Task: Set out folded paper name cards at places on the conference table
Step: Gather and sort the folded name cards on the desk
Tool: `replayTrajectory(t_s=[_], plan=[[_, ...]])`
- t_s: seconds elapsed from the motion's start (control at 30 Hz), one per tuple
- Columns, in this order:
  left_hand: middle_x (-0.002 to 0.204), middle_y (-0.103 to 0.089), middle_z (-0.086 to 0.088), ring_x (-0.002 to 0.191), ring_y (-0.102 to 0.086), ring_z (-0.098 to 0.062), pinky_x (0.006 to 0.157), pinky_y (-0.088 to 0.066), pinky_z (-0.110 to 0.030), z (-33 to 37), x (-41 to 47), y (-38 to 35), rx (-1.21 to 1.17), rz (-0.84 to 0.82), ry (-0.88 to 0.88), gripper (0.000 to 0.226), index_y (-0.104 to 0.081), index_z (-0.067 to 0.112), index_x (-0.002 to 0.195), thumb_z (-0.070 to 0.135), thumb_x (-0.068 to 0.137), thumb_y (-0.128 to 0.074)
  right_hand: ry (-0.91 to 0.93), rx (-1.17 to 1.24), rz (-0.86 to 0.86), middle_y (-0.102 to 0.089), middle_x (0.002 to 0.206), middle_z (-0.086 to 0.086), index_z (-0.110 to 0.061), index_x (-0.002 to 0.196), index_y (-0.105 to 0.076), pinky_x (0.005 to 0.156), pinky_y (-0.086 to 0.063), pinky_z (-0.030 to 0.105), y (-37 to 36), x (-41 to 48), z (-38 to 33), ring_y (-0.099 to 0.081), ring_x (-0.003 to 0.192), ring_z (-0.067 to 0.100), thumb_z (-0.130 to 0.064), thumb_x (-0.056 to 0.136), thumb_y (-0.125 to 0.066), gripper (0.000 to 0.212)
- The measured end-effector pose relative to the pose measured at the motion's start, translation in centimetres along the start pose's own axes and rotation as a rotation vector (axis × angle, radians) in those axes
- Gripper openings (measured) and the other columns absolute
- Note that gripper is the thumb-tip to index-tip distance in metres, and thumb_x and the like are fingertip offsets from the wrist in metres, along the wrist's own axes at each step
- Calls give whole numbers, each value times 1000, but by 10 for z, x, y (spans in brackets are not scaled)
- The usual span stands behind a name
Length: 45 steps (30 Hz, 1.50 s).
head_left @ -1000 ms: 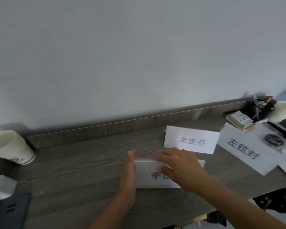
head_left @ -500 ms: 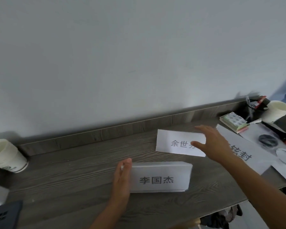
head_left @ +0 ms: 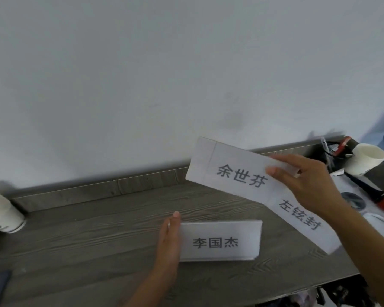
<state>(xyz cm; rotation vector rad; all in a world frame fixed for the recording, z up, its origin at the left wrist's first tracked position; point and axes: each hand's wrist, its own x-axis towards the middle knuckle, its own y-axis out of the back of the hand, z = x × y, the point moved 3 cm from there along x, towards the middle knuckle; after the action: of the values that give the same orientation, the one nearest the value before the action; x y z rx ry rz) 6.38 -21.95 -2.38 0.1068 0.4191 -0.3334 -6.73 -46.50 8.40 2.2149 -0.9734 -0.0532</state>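
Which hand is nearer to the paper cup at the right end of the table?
Right. The right hand, holding the 余世芬 card in the air, is just left of the paper cup. The left hand rests far to the left, against the 李国杰 card.

The right hand (head_left: 306, 182) pinched a white folded paper name card (head_left: 233, 171) above the grey wood-grain desk (head_left: 98, 235); the left hand (head_left: 170, 238) rested flat against another white card (head_left: 220, 240) near the front edge.

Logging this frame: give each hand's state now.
Left hand: open, flat against the 李国杰 card.
Right hand: closed, holding the 余世芬 card.
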Motion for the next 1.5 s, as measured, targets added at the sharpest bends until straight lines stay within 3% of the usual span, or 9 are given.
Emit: replayTrajectory(t_s=[0.17, 0.37, 0.53, 0.67, 0.77, 0.97, 1.23, 1.4, 1.5], plan=[[107, -72, -10, 99, -67, -32, 94, -49, -55, -21, 6, -22, -145, -51, 133, 87, -72, 27, 104, 92, 56, -39, 165, -31, -155, -63, 99, -30, -46, 95, -63, 62, -49, 12, -1, -35, -6, -60, 86, -2, -47, 79, -62, 16], [111, -69, -23, 102, -65, -38, 98, -44, -59, -8, 7, -19, -244, -134, 163, 79, -71, 10, 98, 74, 72, -33, 142, -127, -226, -62, 93, -31, -40, 101, -70, 68, -41, 13, -42, -59, 33, -55, 91, -10, -60, 77, -50, 37], [128, -55, 2, 116, -55, -20, 106, -40, -47, 2, 7, -25, -105, -136, 50, 78, -52, 32, 127, 76, 63, -47, 156, -218, -268, -60, 103, -27, -41, 108, -66, 74, -41, 11, -60, -65, 46, -52, 94, -8, -64, 79, -45, 43], [93, -60, 10, 81, -53, -2, 74, -43, -23, 6, 8, -30, 80, -70, -134, 18, -62, 23, 95, 34, 94, -47, -3, -74, -176, -57, 120, -19, -39, 123, -56, 92, -47, 31, -30, -58, 65, -53, 108, 2, -64, 76, -55, 53], [74, -54, -2, 63, -47, -10, 56, -40, -24, 10, 6, -33, 105, -39, -140, 26, -63, 8, 88, 26, 96, -45, -216, -292, 88, -58, 126, -1, -28, 132, -51, 92, -48, 44, 15, -52, 100, -53, 114, 18, -44, 78, -69, 59], [74, -63, -17, 65, -57, -27, 58, -43, -29, 1, 22, -36, 70, 5, -63, 44, -67, -6, 88, 34, 93, -49, -564, -423, -127, -72, 92, 0, -23, 111, -66, 68, -57, 38, 39, -71, 154, -66, 75, 16, -53, 72, -70, 49], [73, -65, -16, 61, -58, -25, 54, -43, -29, 0, 22, -36, 84, -35, -45, 47, -65, -2, 87, 40, 94, -45, -211, 297, -69, -77, 85, -5, -25, 95, -73, 60, -57, 23, 70, -46, 51, -73, 71, 9, -21, 70, -76, 26], [98, -73, -20, 91, -68, -38, 88, -50, -58, -7, 29, -28, -77, -151, 60, 69, -75, 16, 90, 75, 75, -43, 0, -46, -398, -73, 92, -18, -42, 106, -69, 69, -56, 26, 13, -38, 10, -66, 83, 1, -41, 75, -73, 31], [102, -72, -18, 96, -66, -34, 89, -50, -49, -8, 31, -14, -148, -170, 104, 70, -74, 15, 92, 68, 84, -29, 83, -246, -493, -69, 104, -23, -47, 113, -62, 85, -51, 31, -24, -38, 16, -60, 93, -3, -50, 77, -66, 36]])
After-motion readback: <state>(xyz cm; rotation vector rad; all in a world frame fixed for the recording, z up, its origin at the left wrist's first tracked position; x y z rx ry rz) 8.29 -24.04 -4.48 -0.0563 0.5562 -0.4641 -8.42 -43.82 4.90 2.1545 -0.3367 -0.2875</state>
